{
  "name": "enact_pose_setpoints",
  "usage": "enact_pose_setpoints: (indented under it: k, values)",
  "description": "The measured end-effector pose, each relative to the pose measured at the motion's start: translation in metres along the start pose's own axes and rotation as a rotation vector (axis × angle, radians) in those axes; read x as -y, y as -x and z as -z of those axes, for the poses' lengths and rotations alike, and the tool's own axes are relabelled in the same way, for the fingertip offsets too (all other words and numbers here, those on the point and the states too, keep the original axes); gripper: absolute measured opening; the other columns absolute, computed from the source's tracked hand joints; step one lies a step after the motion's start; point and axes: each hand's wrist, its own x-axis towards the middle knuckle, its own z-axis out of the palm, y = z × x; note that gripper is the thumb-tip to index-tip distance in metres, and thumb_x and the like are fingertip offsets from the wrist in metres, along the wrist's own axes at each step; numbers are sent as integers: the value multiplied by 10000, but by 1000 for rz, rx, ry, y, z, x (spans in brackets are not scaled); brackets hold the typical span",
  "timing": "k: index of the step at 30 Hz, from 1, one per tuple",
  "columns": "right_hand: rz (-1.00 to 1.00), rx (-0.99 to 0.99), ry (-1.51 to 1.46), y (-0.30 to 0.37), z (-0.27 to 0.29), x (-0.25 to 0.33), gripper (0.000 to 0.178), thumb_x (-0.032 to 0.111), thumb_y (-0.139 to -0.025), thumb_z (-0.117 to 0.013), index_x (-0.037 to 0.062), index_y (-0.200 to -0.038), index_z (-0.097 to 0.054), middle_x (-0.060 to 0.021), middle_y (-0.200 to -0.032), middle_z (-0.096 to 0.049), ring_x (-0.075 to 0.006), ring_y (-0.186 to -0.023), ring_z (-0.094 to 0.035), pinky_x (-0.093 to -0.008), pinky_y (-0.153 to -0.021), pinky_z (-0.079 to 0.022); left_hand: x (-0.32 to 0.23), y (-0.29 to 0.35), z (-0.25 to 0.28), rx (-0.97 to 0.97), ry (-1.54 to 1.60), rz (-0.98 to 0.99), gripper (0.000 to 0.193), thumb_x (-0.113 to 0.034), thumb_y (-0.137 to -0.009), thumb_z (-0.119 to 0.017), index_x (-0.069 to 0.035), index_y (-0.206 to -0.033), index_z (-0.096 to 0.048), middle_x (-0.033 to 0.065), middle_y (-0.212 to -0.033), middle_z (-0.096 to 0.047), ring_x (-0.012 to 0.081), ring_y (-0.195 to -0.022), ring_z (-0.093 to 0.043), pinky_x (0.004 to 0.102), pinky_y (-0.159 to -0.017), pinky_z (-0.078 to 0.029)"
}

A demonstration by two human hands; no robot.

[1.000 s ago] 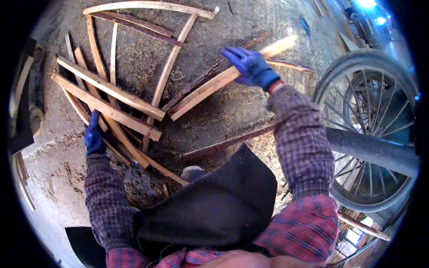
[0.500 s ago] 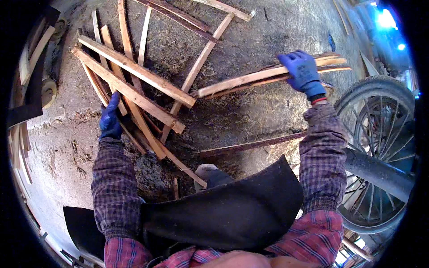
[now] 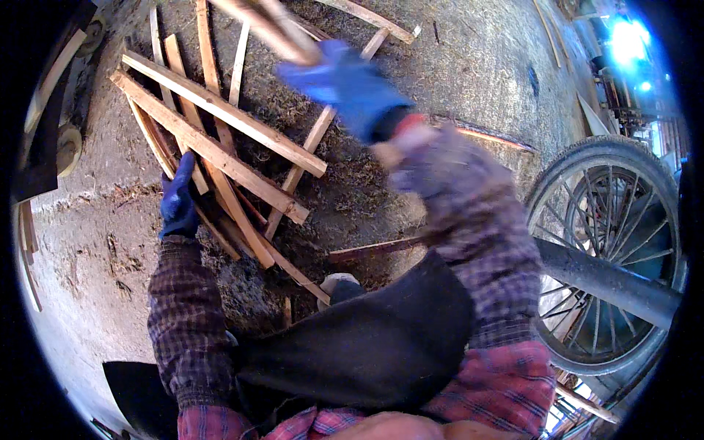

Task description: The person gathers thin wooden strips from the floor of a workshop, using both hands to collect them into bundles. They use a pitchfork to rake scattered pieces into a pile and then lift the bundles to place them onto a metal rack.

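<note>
Left hand (image 3: 178, 199) is wrapped round some slats (image 3: 211, 147) left of centre, right hand (image 3: 341, 86), all blurry, clutches a few sticks (image 3: 273, 31) up top. I see a wheel (image 3: 607, 214) on the frame's right too.

Rough, grimy floor (image 3: 477, 81) spreads beneath me, paler at my left; over on my right stands a big spoked wheel (image 3: 609, 148), and blue-white light (image 3: 628, 42) blazes beyond it!
</note>
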Motion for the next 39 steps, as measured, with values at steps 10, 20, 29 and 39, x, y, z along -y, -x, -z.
enact_pose_setpoints:
  k: [10, 20, 29, 39]
  values:
    - [361, -721, 96, -31, -37, -59, 592, 447, -718, -687, -23, -1059, -570, -227, -918, -622, -343, -834, -616, -390, -725, -501, 22, -20, 40, 27, 131, 101, 463, -249, -901, -573, -38, -1290, -435, 97, -1191, -548, 206, -1062, -552, 334, -916, -452]
    - [-853, -906, 261, 29, 100, -301, 823, 528, -665, -685, -35, -1225, -470, -247, -1129, -580, -348, -1030, -574, -425, -926, -410, 19, -16, 52, -41, 59, 100, 563, -328, -877, -597, -61, -1331, -399, 65, -1240, -514, 200, -1090, -526, 322, -921, -434]
    - [-187, -563, 606, 23, 142, -331, 258, 36, -749, -613, 17, -1007, -618, -99, -908, -649, -223, -804, -610, -325, -732, -499, 21, -10, 55, 43, 122, -11, 469, -258, -888, -594, -64, -1276, -416, 101, -1225, -519, 212, -1071, -543, 331, -907, -455]
    - [370, -436, -129, -140, 80, -140, 516, 330, -768, -662, 32, -1174, -547, -175, -1102, -596, -292, -995, -579, -360, -877, -447, 10, 2, 38, -102, 84, 75, 441, -193, -925, -521, -88, -1327, -371, 90, -1164, -546, 199, -986, -578, 323, -833, -503]
